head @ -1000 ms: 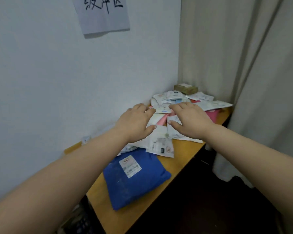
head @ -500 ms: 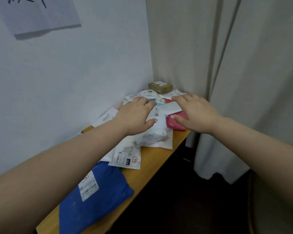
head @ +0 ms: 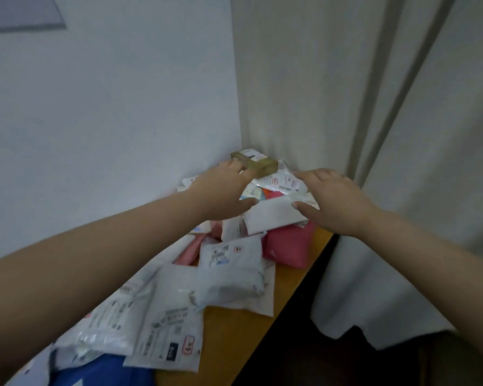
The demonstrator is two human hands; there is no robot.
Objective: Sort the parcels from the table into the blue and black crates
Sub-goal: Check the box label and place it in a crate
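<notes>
As both hands reach deeper, they now hover over the far end of the parcel pile.

Head view: left hand, fingers spread, nears the brown box; right hand, fingers loosely spread, touches a white envelope. Nothing lifted; crates unseen.

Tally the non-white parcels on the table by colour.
Brown cardboard box: 1
Blue plastic mailer bag: 1
Pink plastic mailer bags: 2, if the pink strip is a separate bag
Red-orange piece in the heap: 1, mostly hidden
Total: 5, on that reading
</notes>
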